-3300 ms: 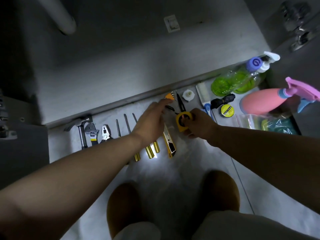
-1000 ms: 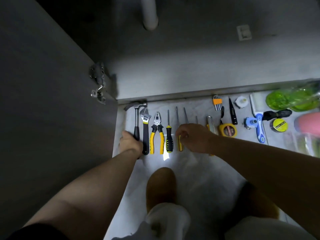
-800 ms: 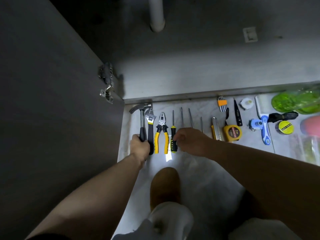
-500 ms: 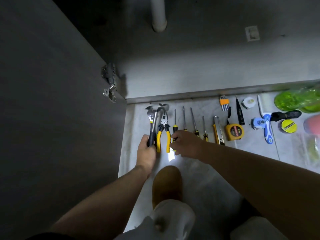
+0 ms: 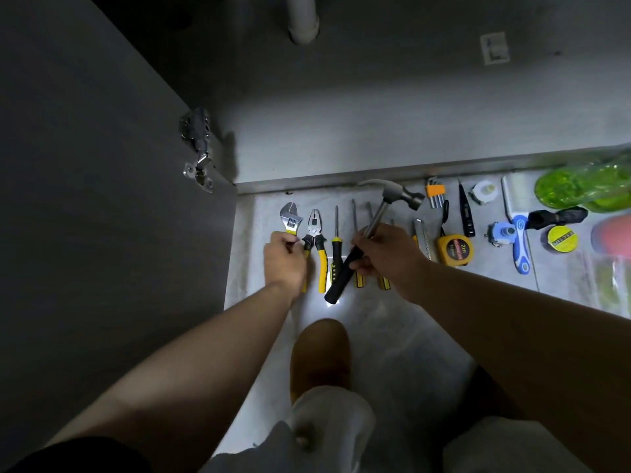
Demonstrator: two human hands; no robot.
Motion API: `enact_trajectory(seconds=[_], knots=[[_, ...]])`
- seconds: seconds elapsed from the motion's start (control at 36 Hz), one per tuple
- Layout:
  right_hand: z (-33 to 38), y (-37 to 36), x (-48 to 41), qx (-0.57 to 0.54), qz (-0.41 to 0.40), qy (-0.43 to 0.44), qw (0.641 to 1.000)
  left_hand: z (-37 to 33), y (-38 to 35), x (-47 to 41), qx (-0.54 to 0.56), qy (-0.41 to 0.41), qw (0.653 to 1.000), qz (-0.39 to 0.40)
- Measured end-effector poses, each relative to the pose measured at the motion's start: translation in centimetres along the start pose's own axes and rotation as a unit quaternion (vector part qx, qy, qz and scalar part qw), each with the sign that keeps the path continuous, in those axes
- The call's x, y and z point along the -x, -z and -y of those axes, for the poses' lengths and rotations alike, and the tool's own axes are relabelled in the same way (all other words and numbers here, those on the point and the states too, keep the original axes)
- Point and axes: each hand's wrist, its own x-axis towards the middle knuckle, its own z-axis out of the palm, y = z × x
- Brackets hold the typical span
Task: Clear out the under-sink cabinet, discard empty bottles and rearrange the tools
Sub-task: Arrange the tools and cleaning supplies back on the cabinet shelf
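A row of tools lies on the pale floor in front of the open cabinet. My right hand (image 5: 386, 257) grips the hammer (image 5: 375, 220) by its shaft, lifted and slanted over the screwdrivers (image 5: 336, 247), its steel head up to the right. My left hand (image 5: 285, 259) holds the handle of the adjustable wrench (image 5: 290, 218) at the row's left end. Yellow-handled pliers (image 5: 317, 240) lie beside it. Further right are a utility knife (image 5: 421, 233), a yellow tape measure (image 5: 456, 250) and hex keys (image 5: 435, 194).
The open cabinet door (image 5: 102, 199) stands at the left with its hinge (image 5: 198, 148). A drain pipe (image 5: 302, 22) hangs inside the cabinet. A blue-handled brush (image 5: 517, 227), a tape roll (image 5: 561, 238) and green bottles (image 5: 587, 189) sit at the right. My shoe (image 5: 321, 356) is below the tools.
The hammer went from my left hand at the row's left end to my right hand, now lifted across the screwdrivers. My left hand now holds the wrench.
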Motion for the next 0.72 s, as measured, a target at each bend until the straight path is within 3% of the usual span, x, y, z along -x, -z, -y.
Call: enact_trajectory(seconds=[0.11, 0.28, 0.36, 0.56, 0.72], knots=[[-0.4, 0.3, 0.1, 0.017, 0.014, -0.005, 1.000, 1.6, 1.3, -2.0, -0.144, 0.035, 0.989, 0.002], [-0.8, 0.3, 0.0, 0.031, 0.035, 0.000, 0.999, 1.7, 1.5, -2.8, -0.266, 0.005, 0.963, 0.033], [-0.8, 0.1, 0.0, 0.045, 0.042, 0.004, 0.998, 1.0, 1.4, -3.2, -0.290, 0.035, 0.955, 0.058], [0.3, -0.1, 0.3, 0.068, 0.067, -0.023, 0.995, 0.4, 1.7, -2.4, -0.264, 0.061, 0.962, 0.022], [3.3, 1.4, 1.6, 0.110, 0.111, -0.015, 0.988, -0.4, 2.8, -1.0, -0.108, 0.055, 0.992, 0.032]])
